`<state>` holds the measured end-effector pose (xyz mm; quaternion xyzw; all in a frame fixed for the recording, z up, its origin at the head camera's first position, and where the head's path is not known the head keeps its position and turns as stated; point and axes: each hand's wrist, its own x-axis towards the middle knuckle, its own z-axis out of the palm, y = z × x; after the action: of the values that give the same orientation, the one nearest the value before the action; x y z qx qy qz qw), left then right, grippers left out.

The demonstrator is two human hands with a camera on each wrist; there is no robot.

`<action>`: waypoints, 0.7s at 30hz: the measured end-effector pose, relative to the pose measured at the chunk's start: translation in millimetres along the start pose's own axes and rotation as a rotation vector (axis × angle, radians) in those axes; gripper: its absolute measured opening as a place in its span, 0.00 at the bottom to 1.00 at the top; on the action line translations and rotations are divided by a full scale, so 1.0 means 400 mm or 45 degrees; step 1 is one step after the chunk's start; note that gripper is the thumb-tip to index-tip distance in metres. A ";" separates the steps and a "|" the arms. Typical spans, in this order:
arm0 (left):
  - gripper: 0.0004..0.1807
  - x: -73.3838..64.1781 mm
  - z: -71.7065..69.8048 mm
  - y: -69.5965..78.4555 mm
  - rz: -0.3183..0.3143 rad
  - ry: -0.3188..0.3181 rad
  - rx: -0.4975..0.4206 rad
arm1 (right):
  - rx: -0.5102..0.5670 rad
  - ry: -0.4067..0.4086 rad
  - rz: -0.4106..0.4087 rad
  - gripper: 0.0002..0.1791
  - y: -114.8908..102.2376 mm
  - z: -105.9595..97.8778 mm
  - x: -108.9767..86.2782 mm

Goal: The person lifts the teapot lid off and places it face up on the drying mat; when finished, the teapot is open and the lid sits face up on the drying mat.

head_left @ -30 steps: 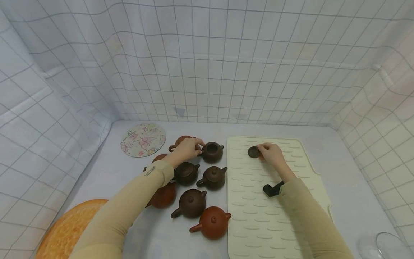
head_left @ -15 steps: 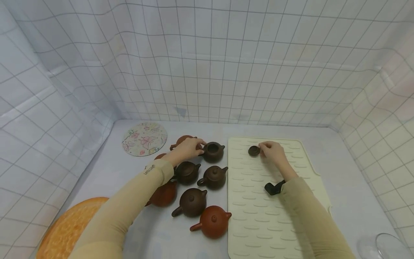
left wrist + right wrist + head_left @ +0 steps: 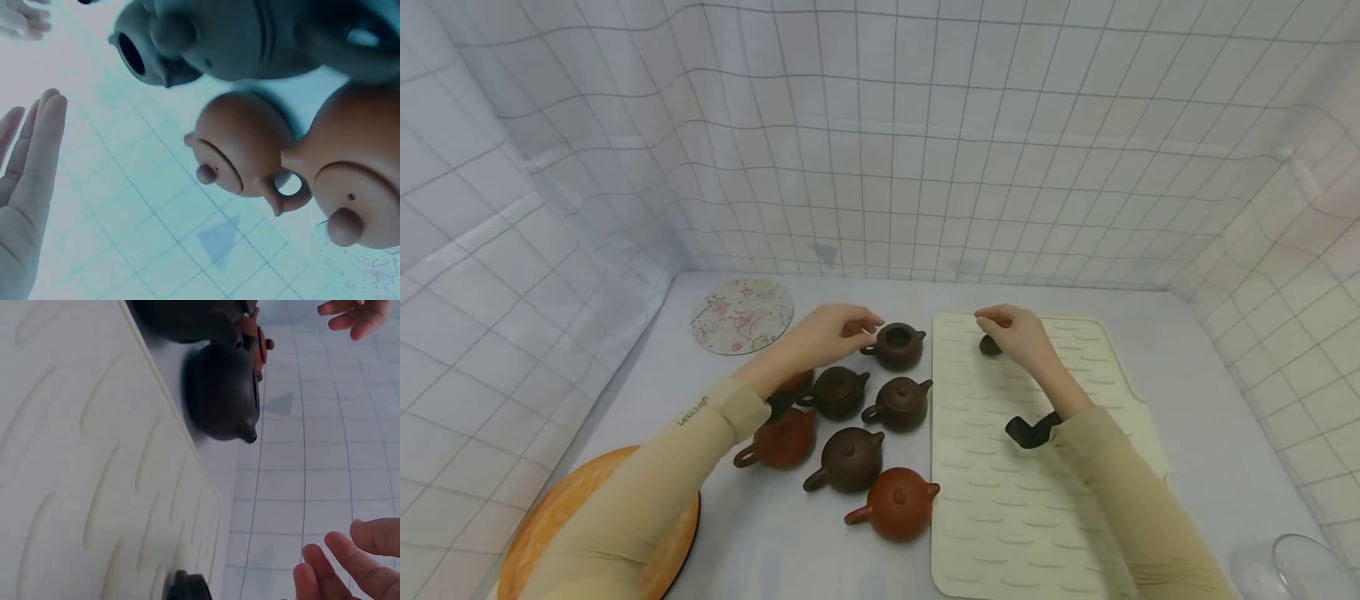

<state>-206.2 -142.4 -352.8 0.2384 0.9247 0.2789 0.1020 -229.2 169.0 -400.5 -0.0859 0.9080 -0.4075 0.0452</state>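
Observation:
My left hand point(image 3: 831, 335) hovers beside the handle of a small dark brown teapot point(image 3: 901, 357) whose top is uncovered. In the left wrist view, the fingers of that hand point(image 3: 31, 187) are extended and hold nothing. My right hand point(image 3: 1018, 337) is raised over the cream ridged mat point(image 3: 970, 533), its fingers loosely bent and apart in the right wrist view. Just below it a small dark lid point(image 3: 989, 346) lies on the mat, partly covered by the hand. A reddish teapot point(image 3: 234, 140) near the back is hidden by my left hand in the head view.
More teapots stand left of the mat, among them a dark one point(image 3: 904, 406), a larger brown one point(image 3: 853, 460) and an orange-red one point(image 3: 898, 504). A floral round mat point(image 3: 741, 317) lies at the back left. An orange round board point(image 3: 568, 508) and a clear glass point(image 3: 1307, 567) sit nearer.
My left hand has let go of the uncovered teapot's handle and lifted off. My right hand has released the lid onto the mat and risen slightly above it.

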 end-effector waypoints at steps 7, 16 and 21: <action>0.17 -0.094 0.034 0.019 -0.021 -0.057 -0.063 | 0.018 -0.120 -0.169 0.17 -0.070 0.056 -0.026; 0.18 -0.130 0.114 0.005 -0.116 -0.094 -0.072 | 0.037 -0.306 -0.357 0.15 -0.114 0.117 -0.061; 0.19 -0.132 0.155 0.004 -0.154 -0.079 -0.056 | 0.035 -0.391 -0.445 0.14 -0.118 0.151 -0.068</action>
<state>-139.9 -138.5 -400.2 0.1884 0.9274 0.2849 0.1525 -187.8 99.1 -405.1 -0.3021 0.8562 -0.4036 0.1128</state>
